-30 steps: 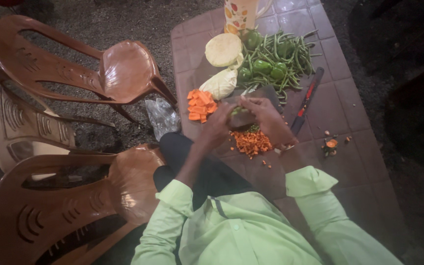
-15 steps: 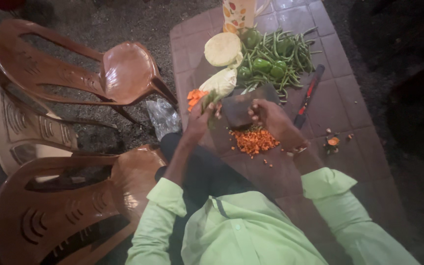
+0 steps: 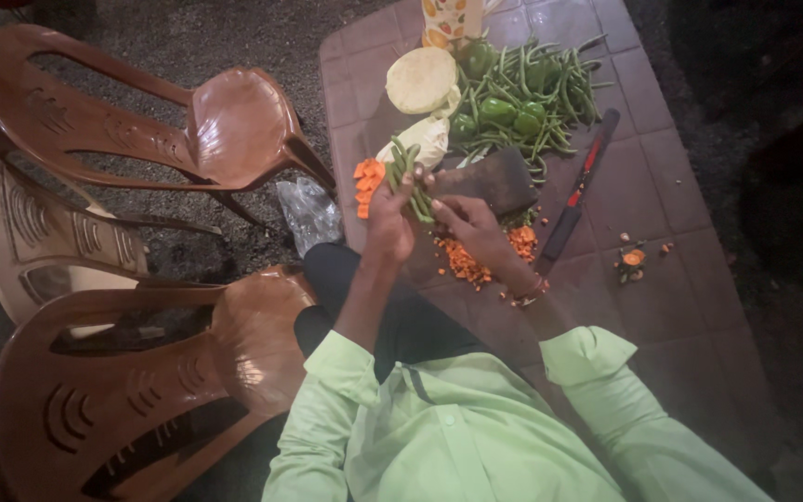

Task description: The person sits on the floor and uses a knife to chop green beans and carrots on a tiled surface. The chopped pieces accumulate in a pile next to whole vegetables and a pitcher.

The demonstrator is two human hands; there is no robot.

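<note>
The left hand (image 3: 390, 221) grips 1 bunch of green beans (image 3: 411, 181) above the table (image 3: 671, 186), right hand (image 3: 465, 221) pinching alongside; I judge aligned ends help before the cleaver (image 3: 490, 181).

Plastic chairs (image 3: 169, 139): three
Knives (image 3: 576, 197): one
Cleavers (image 3: 490, 181): one
Cabbage pieces (image 3: 422, 81): two
Carrot piles (image 3: 367, 184): two
Hands (image 3: 390, 223): two

Light green shirt, sleeves rolled to elbows; dark trousers; thin bracelet on right wrist.
</note>
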